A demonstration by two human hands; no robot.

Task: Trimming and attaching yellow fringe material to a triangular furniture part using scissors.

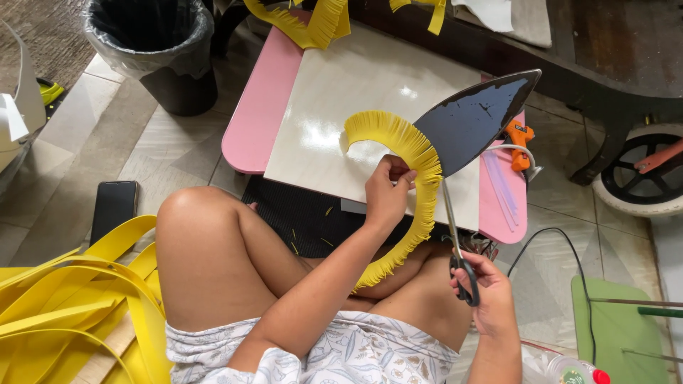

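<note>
Presently catalogued, places given relative to the cream board (pixel 334 121):
Left hand (pixel 388 195): at the board's near edge, thumb and fingers pinching the fringed yellow strip (pixel 409 153).
Fringed yellow strip: foam-like band, cut into a fringe along its outer edge, arching over the board's near right part and trailing down off its near edge over the lap.
Right hand (pixel 484 295): below the board's near right corner, fingers closed through the black handles of the scissors (pixel 455 242).
Scissors: blades pointing up toward the strip, meeting it at the board's near edge.
Dark leaf-shaped piece (pixel 473 117): over the board's right edge.
Orange glue gun (pixel 521 142): just right of the board, on the pink table (pixel 260 114).
Black bin (pixel 160 53): well left of the board.
Phone (pixel 114 206): on the floor, left of the board.
Plain yellow strips (pixel 71 299): heaped on the floor, near left of the board.
</note>
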